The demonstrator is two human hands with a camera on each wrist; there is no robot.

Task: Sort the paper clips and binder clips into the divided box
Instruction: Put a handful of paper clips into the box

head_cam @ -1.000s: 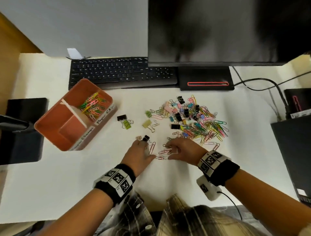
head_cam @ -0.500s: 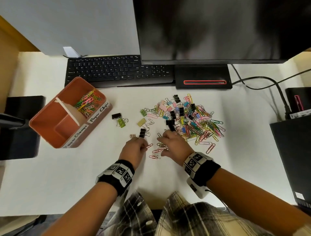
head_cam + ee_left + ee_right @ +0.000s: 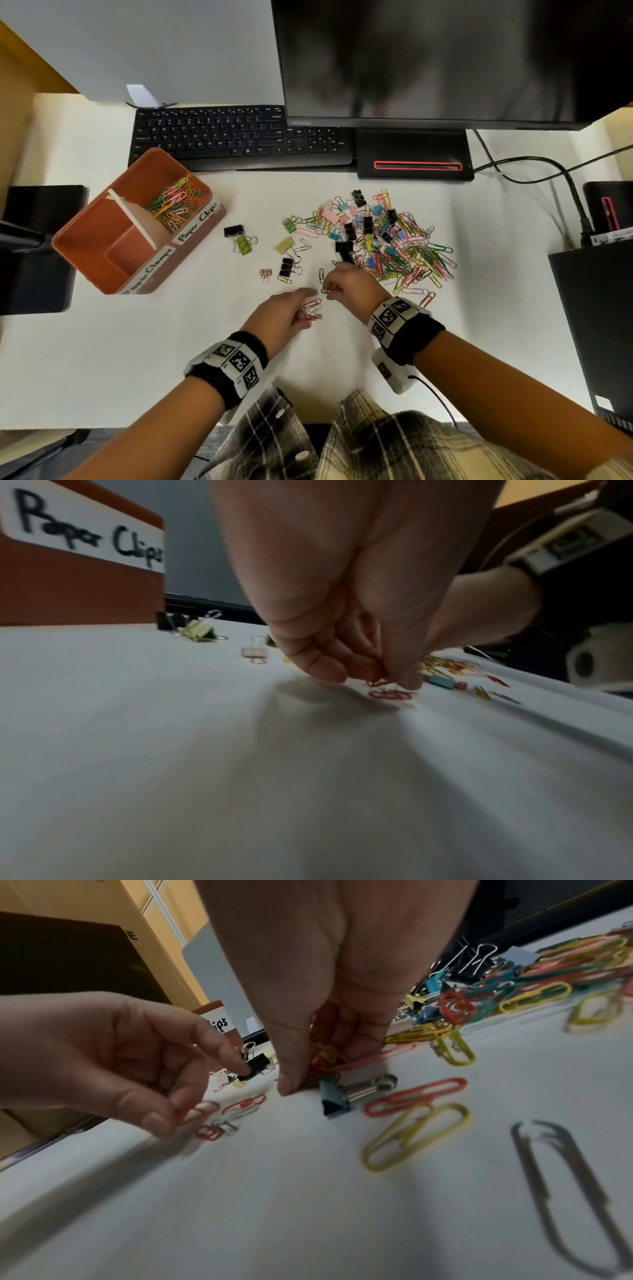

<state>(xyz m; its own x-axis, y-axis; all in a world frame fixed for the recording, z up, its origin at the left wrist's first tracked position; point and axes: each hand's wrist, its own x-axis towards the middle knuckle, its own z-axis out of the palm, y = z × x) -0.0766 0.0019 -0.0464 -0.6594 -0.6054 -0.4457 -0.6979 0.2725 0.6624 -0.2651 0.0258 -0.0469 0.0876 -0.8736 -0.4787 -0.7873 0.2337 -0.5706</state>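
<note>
Left hand (image 3: 279, 317) pinches red paper clip (image 3: 195, 1112) low-centre on table (image 3: 137, 359); right hand (image 3: 349, 286) pinches bunch of paper clips (image 3: 323, 1060) beside mixed pile (image 3: 383, 240).

The monitor (image 3: 445, 58) is cut off by the top and right edges. The right hand (image 3: 342, 969) covers the paper clips (image 3: 323, 1058) in its fingers; their number cannot be told. The near label (image 3: 150, 270) on the divided box (image 3: 85, 253) is partly out of sight.

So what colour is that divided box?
Reddish-brown divided box, with white handwritten labels; the head view shows it best.
</note>
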